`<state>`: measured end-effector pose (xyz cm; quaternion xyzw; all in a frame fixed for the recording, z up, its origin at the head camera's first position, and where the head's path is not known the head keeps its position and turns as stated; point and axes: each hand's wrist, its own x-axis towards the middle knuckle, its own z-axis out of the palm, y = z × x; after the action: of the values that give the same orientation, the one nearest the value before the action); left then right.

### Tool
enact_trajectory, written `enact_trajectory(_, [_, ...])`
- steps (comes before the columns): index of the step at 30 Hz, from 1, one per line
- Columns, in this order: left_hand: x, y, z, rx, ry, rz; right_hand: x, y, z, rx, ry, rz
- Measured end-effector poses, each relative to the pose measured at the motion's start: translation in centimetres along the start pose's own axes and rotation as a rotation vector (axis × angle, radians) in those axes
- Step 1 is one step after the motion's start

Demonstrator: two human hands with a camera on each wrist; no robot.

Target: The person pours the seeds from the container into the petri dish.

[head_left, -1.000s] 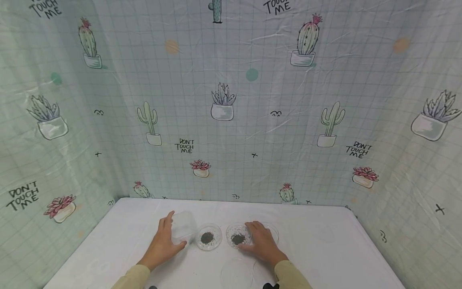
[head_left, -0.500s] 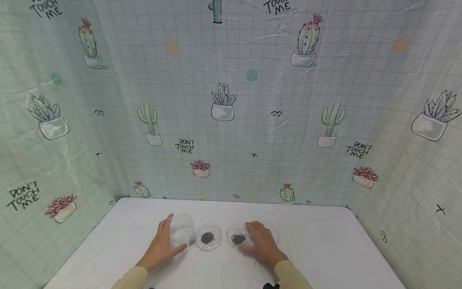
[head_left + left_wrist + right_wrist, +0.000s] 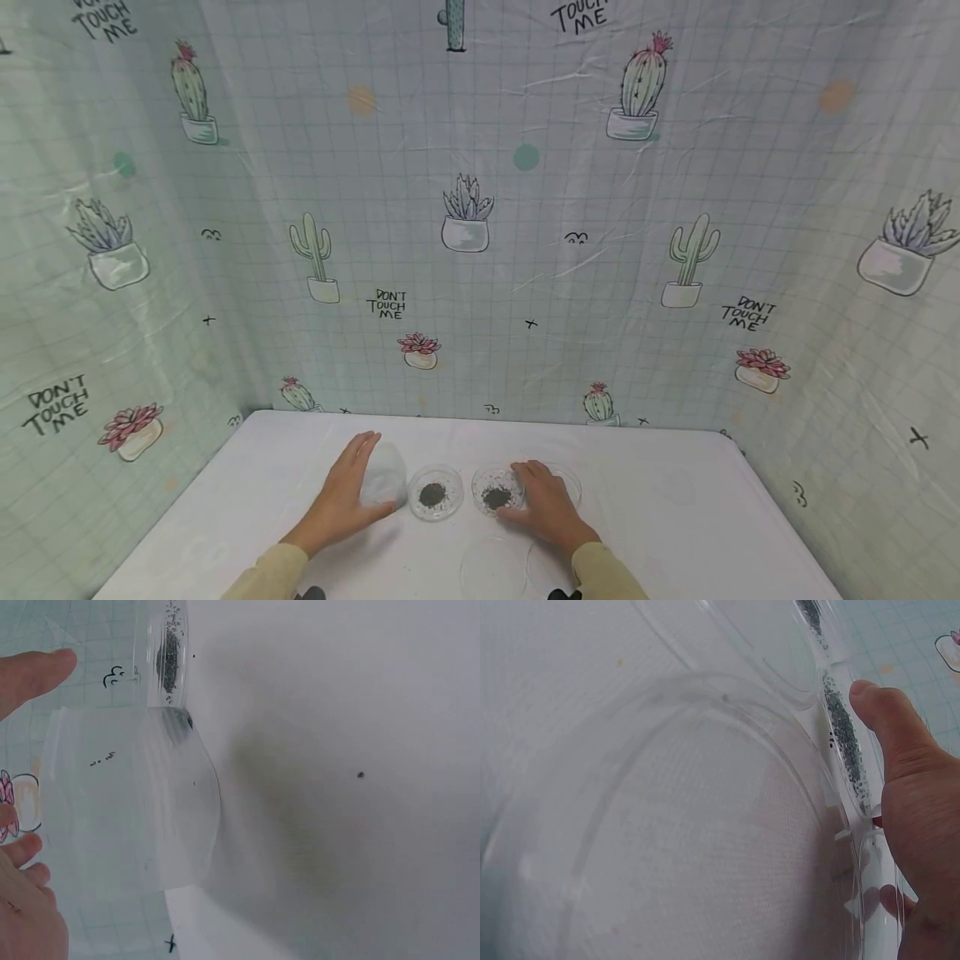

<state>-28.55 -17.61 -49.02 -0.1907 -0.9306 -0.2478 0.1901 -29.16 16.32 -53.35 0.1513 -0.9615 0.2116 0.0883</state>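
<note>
In the head view my left hand point(image 3: 337, 500) spreads its fingers and thumb around a translucent plastic container point(image 3: 384, 475). Seen from the left wrist, the thumb stands apart from this container point(image 3: 135, 802), which rests on the white table; whether the other fingers touch it, I cannot tell. Just right of it lies a clear petri dish point(image 3: 455, 500) with dark granules heaped in the middle. My right hand point(image 3: 547, 504) holds a second petri dish point(image 3: 483, 482) of scattered dark granules by its side, thumb at the near rim, fingers at the far rim.
Behind the right hand lies another clear dish point(image 3: 573, 485), partly covered. Two clear round pieces lie nearer, one a clear disc point(image 3: 492, 571). A patterned curtain point(image 3: 480, 275) encloses the white table point(image 3: 660, 508). Loose dark specks point(image 3: 360, 775) dot the tabletop.
My left hand has shifted slightly right and its fingers have straightened beside the container, which now looks more upright. The right hand stays at its dish. The head view has shifted a little.
</note>
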Motion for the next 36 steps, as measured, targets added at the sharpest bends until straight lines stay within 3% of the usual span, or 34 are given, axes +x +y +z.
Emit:
enact_trajectory(6, [0.3, 1.0, -0.1, -0.039, -0.098, -0.002, 0.0, 0.0, 0.0, 0.005, -0.01, 0.006])
enact_trajectory(14, [0.5, 2.1, -0.2, -0.084, -0.163, 0.039, 0.2, 0.1, 0.2, -0.009, 0.001, -0.002])
enact_trajectory(23, [0.6, 3.4, 0.2, -0.118, -0.241, 0.153, 0.1, 0.1, 0.2, -0.016, -0.006, 0.008])
enact_trajectory(36, [0.6, 5.9, 1.2, -0.152, -0.357, 0.258, 0.1, 0.1, 0.1, -0.003, -0.004, -0.005])
